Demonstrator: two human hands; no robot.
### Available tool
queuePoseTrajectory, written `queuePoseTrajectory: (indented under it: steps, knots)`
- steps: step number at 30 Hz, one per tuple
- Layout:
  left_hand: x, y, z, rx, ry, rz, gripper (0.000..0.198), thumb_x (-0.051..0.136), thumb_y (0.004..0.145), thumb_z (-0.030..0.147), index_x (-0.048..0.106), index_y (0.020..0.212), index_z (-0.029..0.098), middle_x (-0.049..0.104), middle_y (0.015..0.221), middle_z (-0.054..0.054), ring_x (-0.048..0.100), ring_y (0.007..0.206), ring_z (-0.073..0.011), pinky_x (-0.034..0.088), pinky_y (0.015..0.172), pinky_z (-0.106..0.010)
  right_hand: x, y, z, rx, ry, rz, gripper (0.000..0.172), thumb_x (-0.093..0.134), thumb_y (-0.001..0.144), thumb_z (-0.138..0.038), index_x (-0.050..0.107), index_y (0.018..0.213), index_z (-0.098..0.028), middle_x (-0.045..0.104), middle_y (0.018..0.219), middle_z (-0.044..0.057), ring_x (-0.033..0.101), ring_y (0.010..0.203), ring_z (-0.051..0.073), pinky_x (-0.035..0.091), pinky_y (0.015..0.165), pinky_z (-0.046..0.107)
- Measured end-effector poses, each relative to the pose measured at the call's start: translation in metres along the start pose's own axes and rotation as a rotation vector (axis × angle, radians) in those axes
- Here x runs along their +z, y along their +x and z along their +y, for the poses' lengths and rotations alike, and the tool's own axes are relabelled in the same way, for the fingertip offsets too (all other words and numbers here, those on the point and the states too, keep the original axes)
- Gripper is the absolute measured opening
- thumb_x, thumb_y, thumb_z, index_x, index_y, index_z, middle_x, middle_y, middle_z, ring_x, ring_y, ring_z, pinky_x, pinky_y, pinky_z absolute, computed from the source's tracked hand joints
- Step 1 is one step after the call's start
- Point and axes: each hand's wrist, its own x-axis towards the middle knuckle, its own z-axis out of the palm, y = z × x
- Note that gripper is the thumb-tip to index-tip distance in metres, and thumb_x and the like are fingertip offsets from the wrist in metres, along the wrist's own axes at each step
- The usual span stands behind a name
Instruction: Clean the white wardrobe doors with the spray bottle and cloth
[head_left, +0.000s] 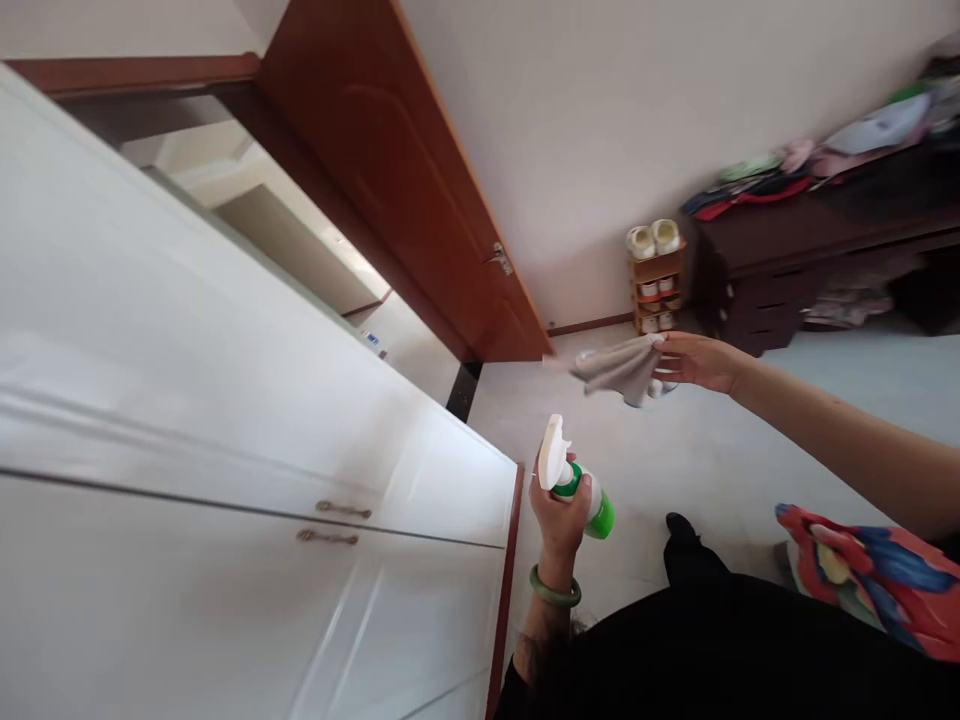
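Note:
My left hand (561, 515), with a green bangle at its wrist, is wrapped round the neck of a spray bottle (600, 512). The bottle is white and green with a white trigger head, and it is tilted. Out ahead and to the right, my right hand (697, 360) pinches a greyish cloth (621, 368) by one end. The cloth stretches away to the left in the air, its far tip smeared by motion. Left of both hands stands a white wardrobe (420, 470) with two small metal handles (343, 510); neither hand touches it.
A brown door (390, 180) stands open beside the wardrobe. By the wall is a small shoe rack (657, 268) holding several shoes. A dark desk (795, 235) carries piled clothes at the right. Colourful fabric (877, 580) lies at my lower right, above the pale floor (622, 440).

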Motion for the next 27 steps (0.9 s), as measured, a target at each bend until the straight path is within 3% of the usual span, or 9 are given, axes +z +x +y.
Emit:
queuePoseTrajectory:
  steps: [3, 5, 8, 10, 12, 15, 18, 22, 27]
  knots:
    - [0.027, 0.01, 0.003, 0.008, -0.023, -0.128, 0.03, 0.082, 0.075, 0.032, 0.078, 0.102, 0.018, 0.085, 0.106, -0.013, 0.082, 0.103, -0.0308, 0.067, 0.1, -0.045, -0.034, -0.019, -0.006, 0.069, 0.003, 0.049, 0.028, 0.086, 0.084, -0.035, 0.066, 0.097, -0.02, 0.073, 0.097, 0.007, 0.07, 0.091, 0.02, 0.065, 0.094, 0.041]
    - [0.047, 0.018, 0.002, 0.016, -0.037, -0.195, 0.031, 0.082, 0.076, 0.031, 0.078, 0.104, 0.018, 0.085, 0.108, -0.013, 0.082, 0.104, -0.0305, 0.067, 0.1, -0.045, -0.063, -0.029, -0.013, 0.018, -0.022, 0.101, 0.027, 0.088, 0.084, -0.038, 0.07, 0.097, -0.022, 0.074, 0.099, 0.007, 0.07, 0.095, 0.022, 0.064, 0.099, 0.041]
    - [0.084, 0.034, -0.002, 0.019, -0.078, -0.269, 0.03, 0.082, 0.078, 0.032, 0.077, 0.104, 0.017, 0.084, 0.111, -0.014, 0.083, 0.103, -0.0303, 0.069, 0.097, -0.045, -0.118, -0.047, -0.007, -0.311, -0.22, 0.404, 0.027, 0.073, 0.101, -0.052, 0.076, 0.112, -0.028, 0.075, 0.115, 0.01, 0.069, 0.122, 0.03, 0.059, 0.112, 0.045]
    - [0.112, 0.045, -0.003, 0.027, -0.106, -0.309, 0.031, 0.082, 0.079, 0.032, 0.077, 0.105, 0.017, 0.084, 0.11, -0.015, 0.083, 0.102, -0.0303, 0.069, 0.095, -0.045, -0.155, -0.055, 0.016, -0.419, -0.493, 0.648, 0.037, 0.055, 0.11, -0.056, 0.077, 0.121, -0.028, 0.074, 0.127, 0.013, 0.061, 0.14, 0.034, 0.054, 0.119, 0.049]
    - [0.141, 0.056, -0.001, 0.051, -0.13, -0.348, 0.037, 0.083, 0.079, 0.034, 0.078, 0.111, 0.016, 0.084, 0.11, -0.014, 0.083, 0.101, -0.0303, 0.07, 0.095, -0.045, -0.185, -0.057, 0.049, -0.295, -0.726, 0.706, 0.038, 0.055, 0.11, -0.053, 0.079, 0.111, -0.023, 0.074, 0.126, 0.017, 0.062, 0.139, 0.036, 0.055, 0.116, 0.05]
    - [0.18, 0.071, 0.007, 0.083, -0.134, -0.405, 0.045, 0.083, 0.079, 0.035, 0.078, 0.12, 0.016, 0.085, 0.11, -0.014, 0.083, 0.101, -0.0302, 0.069, 0.096, -0.044, -0.219, -0.054, 0.093, -0.061, -0.851, 0.571, 0.035, 0.073, 0.103, -0.049, 0.075, 0.091, -0.017, 0.076, 0.104, 0.012, 0.072, 0.107, 0.025, 0.062, 0.101, 0.043]
    - [0.217, 0.084, 0.014, 0.074, -0.126, -0.458, 0.038, 0.083, 0.079, 0.034, 0.078, 0.112, 0.016, 0.085, 0.111, -0.015, 0.084, 0.102, -0.0307, 0.07, 0.094, -0.043, -0.248, -0.056, 0.108, 0.041, -0.86, 0.602, 0.028, 0.07, 0.107, -0.041, 0.076, 0.098, -0.015, 0.077, 0.102, 0.008, 0.071, 0.093, 0.016, 0.061, 0.096, 0.034]
    - [0.267, 0.095, 0.02, 0.055, -0.151, -0.592, 0.032, 0.083, 0.078, 0.032, 0.077, 0.105, 0.017, 0.085, 0.11, -0.015, 0.084, 0.102, -0.0309, 0.07, 0.092, -0.042, -0.283, -0.065, 0.085, 0.033, -0.859, 0.755, 0.022, 0.066, 0.099, -0.026, 0.083, 0.107, -0.016, 0.079, 0.124, 0.011, 0.074, 0.107, 0.024, 0.058, 0.102, 0.035]
    - [0.33, 0.097, 0.027, 0.054, -0.211, -0.788, 0.043, 0.082, 0.076, 0.032, 0.078, 0.115, 0.015, 0.084, 0.108, -0.013, 0.083, 0.097, -0.0289, 0.07, 0.09, -0.041, -0.31, -0.092, 0.028, -0.101, -0.846, 0.859, 0.023, 0.064, 0.096, -0.029, 0.084, 0.106, -0.022, 0.077, 0.133, 0.006, 0.074, 0.117, 0.024, 0.059, 0.11, 0.038]
